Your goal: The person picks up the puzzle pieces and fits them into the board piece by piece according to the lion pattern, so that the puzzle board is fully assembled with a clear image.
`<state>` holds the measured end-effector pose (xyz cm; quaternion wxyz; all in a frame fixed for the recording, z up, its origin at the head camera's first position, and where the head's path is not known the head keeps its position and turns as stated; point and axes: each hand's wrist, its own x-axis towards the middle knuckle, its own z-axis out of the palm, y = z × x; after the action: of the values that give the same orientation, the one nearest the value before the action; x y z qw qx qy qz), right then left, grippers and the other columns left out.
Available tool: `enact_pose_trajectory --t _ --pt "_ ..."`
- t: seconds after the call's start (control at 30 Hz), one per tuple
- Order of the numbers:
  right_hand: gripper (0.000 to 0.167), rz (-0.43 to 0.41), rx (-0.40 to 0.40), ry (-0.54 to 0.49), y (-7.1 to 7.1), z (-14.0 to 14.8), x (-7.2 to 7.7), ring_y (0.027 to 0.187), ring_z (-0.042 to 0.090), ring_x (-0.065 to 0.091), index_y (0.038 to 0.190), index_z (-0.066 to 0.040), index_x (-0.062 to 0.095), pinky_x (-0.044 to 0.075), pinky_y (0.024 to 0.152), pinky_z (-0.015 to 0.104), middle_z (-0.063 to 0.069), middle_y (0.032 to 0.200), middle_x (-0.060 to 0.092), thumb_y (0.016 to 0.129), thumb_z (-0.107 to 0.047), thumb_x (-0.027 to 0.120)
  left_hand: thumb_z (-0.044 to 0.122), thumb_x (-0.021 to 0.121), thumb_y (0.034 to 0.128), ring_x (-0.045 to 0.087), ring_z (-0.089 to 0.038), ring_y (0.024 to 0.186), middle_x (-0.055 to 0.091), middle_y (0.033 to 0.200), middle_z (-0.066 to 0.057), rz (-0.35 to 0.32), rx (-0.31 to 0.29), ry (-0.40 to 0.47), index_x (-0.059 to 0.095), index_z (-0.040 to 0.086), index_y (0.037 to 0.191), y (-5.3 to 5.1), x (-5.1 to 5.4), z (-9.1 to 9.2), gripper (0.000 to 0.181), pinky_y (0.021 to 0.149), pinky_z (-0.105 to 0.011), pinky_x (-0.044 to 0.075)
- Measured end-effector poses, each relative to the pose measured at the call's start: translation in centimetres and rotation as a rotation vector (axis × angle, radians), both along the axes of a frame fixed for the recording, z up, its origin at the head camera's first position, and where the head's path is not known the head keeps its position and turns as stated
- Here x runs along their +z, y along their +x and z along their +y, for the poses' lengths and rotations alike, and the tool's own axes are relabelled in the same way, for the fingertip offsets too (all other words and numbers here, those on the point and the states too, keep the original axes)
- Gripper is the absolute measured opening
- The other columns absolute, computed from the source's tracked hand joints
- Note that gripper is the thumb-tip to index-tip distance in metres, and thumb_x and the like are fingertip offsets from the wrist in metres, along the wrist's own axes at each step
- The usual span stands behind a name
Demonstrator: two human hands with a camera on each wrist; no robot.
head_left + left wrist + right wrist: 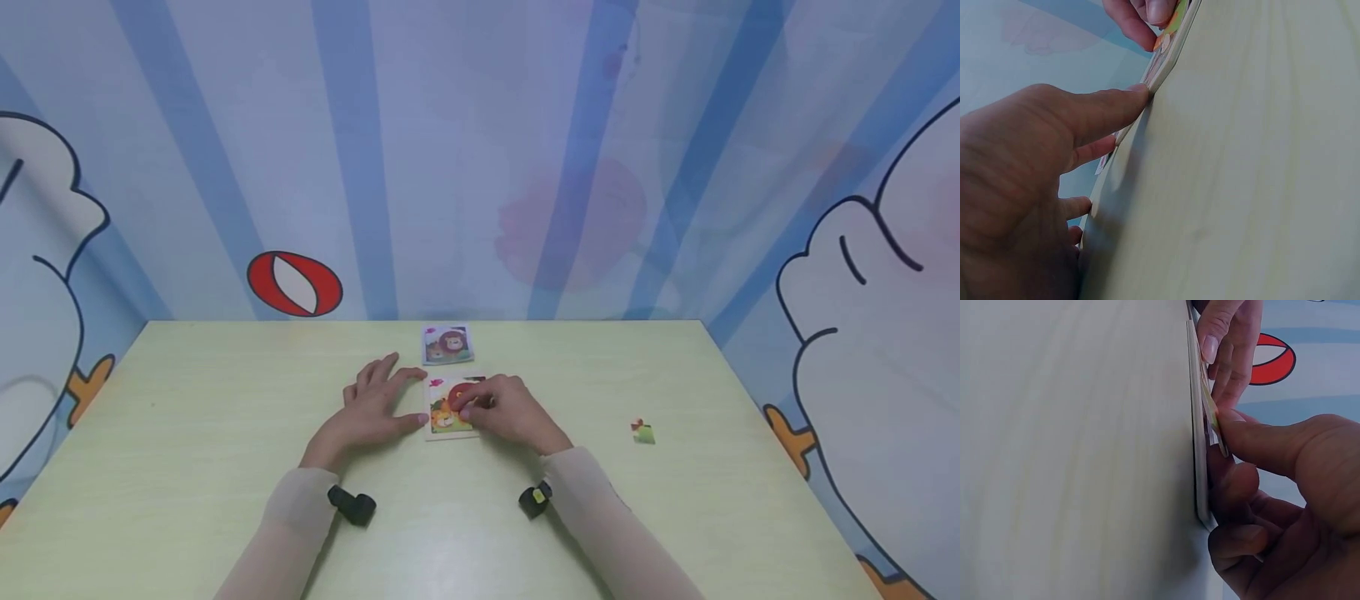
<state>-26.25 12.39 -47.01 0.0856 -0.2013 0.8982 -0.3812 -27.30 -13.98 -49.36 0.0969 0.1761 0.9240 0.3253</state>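
Note:
A square jigsaw board (452,436) with a pale rim and a bright lion picture lies on the table between both hands. My right hand (517,412) pinches a thin jigsaw piece (1212,420) between thumb and fingers over the board's right part. In the right wrist view that piece is tilted, its near end raised off the board. My left hand (371,417) spreads its fingers at the left side, with thumb and index fingertip touching the board's left edge. The right fingers hide part of the picture.
Behind the board lies a second square lion picture (447,345), close to the table's back edge. A loose jigsaw piece (642,431), green with some red, lies off to the right on the pale wooden table (225,392). A printed curtain (465,167) hangs behind.

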Motion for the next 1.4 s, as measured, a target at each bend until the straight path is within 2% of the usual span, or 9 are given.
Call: enact_pose_trajectory --t 0.2,0.3,0.5,0.67,0.87,1.07,1.3,1.4 --pt "0.013 0.036 0.003 0.079 0.1 -0.4 0.2 0.084 0.013 0.061 0.108 -0.017 0.085 0.05 0.079 0.029 0.004 0.102 0.081 0.097 -0.013 0.079 0.042 0.074 0.0959 0.003 -0.05 0.165 0.011 0.181 -0.019 -0.004 0.012 -0.004 0.049 0.027 0.157 -0.1 -0.2 0.1 0.068 0.122 -0.078 0.011" --pt "0.012 0.048 -0.016 0.125 0.1 -0.7 0.3 0.08 0.012 0.06 0.107 -0.019 0.085 0.048 0.075 0.03 0.002 0.097 0.081 0.097 -0.016 0.08 0.043 0.074 0.096 0.004 -0.05 0.164 0.011 0.181 -0.02 0.001 0.008 -0.005 0.049 0.027 0.157 -0.1 -0.2 0.1 0.068 0.12 -0.078 0.013" --pt "0.006 0.037 -0.112 0.2 0.3 -1.1 0.6 0.073 0.013 0.055 0.1 -0.021 0.081 0.042 0.065 0.029 -0.004 0.08 0.069 0.095 -0.025 0.083 0.044 0.074 0.0956 0.005 -0.052 0.163 0.012 0.179 -0.023 0.015 0.0 -0.005 0.049 0.026 0.156 -0.1 0.0 0.1 0.068 0.119 -0.079 0.014" --pt "0.016 0.056 -0.151 0.244 0.4 -1.3 0.6 0.071 0.014 0.054 0.093 -0.019 0.073 0.04 0.062 0.03 -0.004 0.076 0.064 0.092 -0.029 0.086 0.044 0.075 0.0955 0.005 -0.051 0.164 0.013 0.18 -0.022 0.017 0.002 0.001 0.049 0.027 0.156 0.0 -0.1 0.0 0.068 0.12 -0.078 0.014" --pt "0.028 0.075 -0.172 0.288 0.3 -1.5 0.3 0.079 0.016 0.054 0.103 -0.014 0.076 0.04 0.066 0.031 -0.002 0.082 0.064 0.09 -0.035 0.088 0.043 0.075 0.0956 0.005 -0.05 0.164 0.012 0.18 -0.021 0.007 0.005 -0.006 0.049 0.026 0.157 0.0 0.1 0.0 0.068 0.121 -0.078 0.014" --pt "0.028 0.072 -0.179 0.274 0.3 -1.4 0.0 0.077 0.017 0.052 0.09 -0.016 0.069 0.038 0.067 0.031 -0.002 0.079 0.062 0.09 -0.036 0.088 0.043 0.074 0.0977 0.006 -0.051 0.164 0.012 0.18 -0.022 0.009 -0.002 -0.028 0.049 0.026 0.158 0.1 0.4 0.1 0.067 0.12 -0.079 0.015" --pt "0.027 0.057 -0.16 0.227 0.2 -1.0 -0.1 0.073 0.016 0.048 0.092 -0.015 0.069 0.035 0.068 0.031 -0.002 0.076 0.058 0.091 -0.036 0.087 0.043 0.074 0.0975 0.007 -0.053 0.164 0.013 0.18 -0.023 0.015 -0.006 -0.024 0.049 0.026 0.157 0.1 0.4 0.1 0.067 0.119 -0.079 0.016" --pt "0.025 0.066 -0.142 0.205 0.3 -0.8 -0.1 0.071 0.015 0.047 0.094 -0.016 0.071 0.034 0.066 0.03 -0.003 0.076 0.057 0.092 -0.036 0.086 0.044 0.074 0.0963 0.006 -0.052 0.164 0.013 0.18 -0.022 0.012 0.0 -0.015 0.05 0.026 0.157 0.0 0.1 0.1 0.068 0.119 -0.079 0.015"
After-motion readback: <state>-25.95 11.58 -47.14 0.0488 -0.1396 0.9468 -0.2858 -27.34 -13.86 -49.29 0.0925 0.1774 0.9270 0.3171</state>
